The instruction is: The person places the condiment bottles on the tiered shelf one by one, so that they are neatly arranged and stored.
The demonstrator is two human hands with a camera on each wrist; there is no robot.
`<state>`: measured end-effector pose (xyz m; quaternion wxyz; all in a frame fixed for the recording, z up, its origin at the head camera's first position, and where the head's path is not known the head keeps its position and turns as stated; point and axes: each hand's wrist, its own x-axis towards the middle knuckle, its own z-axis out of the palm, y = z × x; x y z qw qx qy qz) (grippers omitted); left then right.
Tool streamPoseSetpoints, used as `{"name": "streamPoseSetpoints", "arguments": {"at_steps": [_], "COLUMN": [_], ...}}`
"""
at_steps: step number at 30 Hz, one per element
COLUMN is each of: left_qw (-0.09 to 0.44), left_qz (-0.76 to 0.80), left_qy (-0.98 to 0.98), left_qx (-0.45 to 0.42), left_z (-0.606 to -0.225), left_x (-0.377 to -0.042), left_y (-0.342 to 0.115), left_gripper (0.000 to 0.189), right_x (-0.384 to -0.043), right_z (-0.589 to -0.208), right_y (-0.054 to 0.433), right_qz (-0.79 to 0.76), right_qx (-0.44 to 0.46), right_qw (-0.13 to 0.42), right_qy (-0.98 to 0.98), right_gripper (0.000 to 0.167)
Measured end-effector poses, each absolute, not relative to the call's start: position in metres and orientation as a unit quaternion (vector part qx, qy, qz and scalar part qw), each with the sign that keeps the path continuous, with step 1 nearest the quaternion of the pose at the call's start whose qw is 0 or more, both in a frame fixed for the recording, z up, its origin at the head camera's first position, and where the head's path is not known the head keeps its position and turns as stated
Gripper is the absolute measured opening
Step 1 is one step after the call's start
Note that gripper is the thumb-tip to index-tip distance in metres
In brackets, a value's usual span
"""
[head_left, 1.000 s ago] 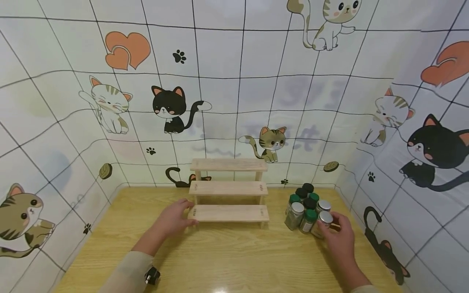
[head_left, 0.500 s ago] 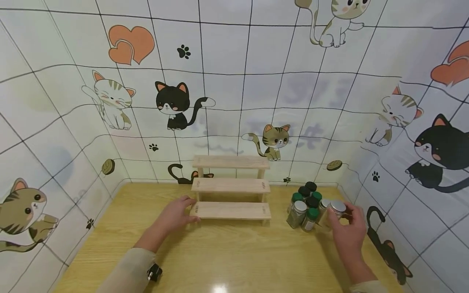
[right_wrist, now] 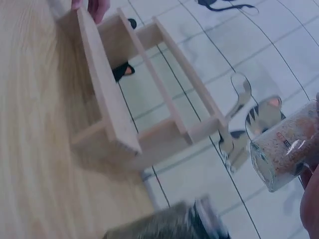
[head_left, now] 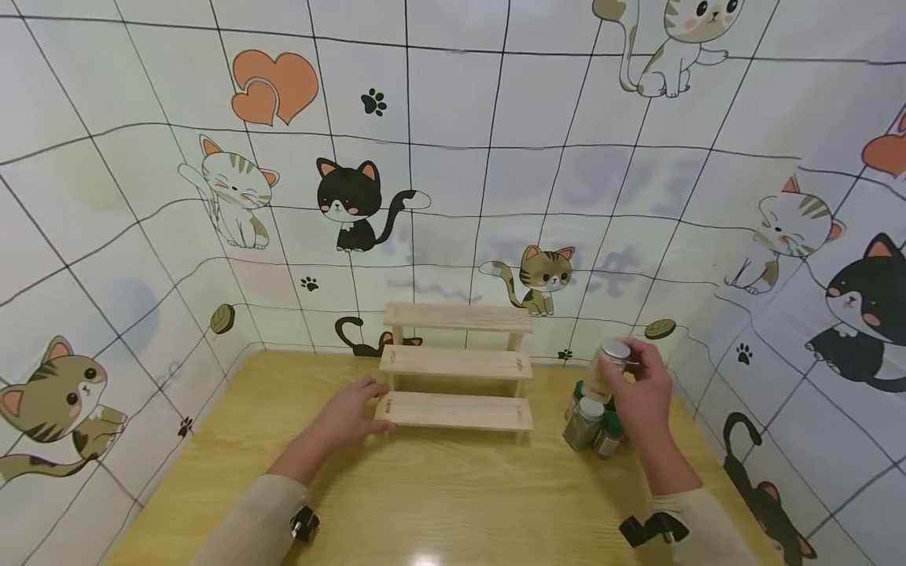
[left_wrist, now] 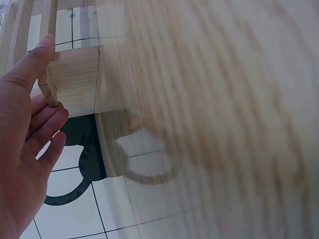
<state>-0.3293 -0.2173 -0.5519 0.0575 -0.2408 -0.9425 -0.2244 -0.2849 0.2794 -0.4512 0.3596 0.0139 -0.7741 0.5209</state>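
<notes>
A three-tier wooden shelf rack (head_left: pixel 454 363) stands on the table against the back wall. My left hand (head_left: pixel 345 418) pinches the left end of its lowest tier. In the left wrist view, the thumb lies on one face of the board and the fingers (left_wrist: pixel 49 122) curl beneath it. To the right, my right hand (head_left: pixel 646 391) holds a clear spice jar (head_left: pixel 601 380) by its upper part, raised above the other jars. The right wrist view shows pinkish grains inside this tilted spice jar (right_wrist: pixel 285 145); its silver lid (head_left: pixel 614 349) shows in the head view.
Below my right hand stands a tight group of spice jars, including a silver-lidded jar (head_left: pixel 584 424) and a green-lidded jar (head_left: pixel 609 434); my hand hides some of them. Cat-printed walls (head_left: pixel 453 189) bound the wooden table (head_left: pixel 425 495) at the back and sides.
My right hand has lifted the silver-lidded spice jar from the front right of the group and carried it up and left over the others. My left hand keeps its grip on the rack.
</notes>
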Motion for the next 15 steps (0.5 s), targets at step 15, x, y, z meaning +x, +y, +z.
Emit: {"name": "streamPoseSetpoints", "arguments": {"at_steps": [15], "left_qw": [0.043], "left_qz": [-0.243], "left_qy": [-0.940], "left_qx": [-0.235], "left_z": [-0.545], "left_x": [-0.326], "left_y": [-0.214], "left_gripper": [0.068], "right_x": [-0.374], "right_z": [-0.407], "right_y": [0.177], "right_qz": [0.605], "right_qx": [0.145], "right_qw": [0.171], "right_qy": [-0.764], "right_gripper": [0.044]}}
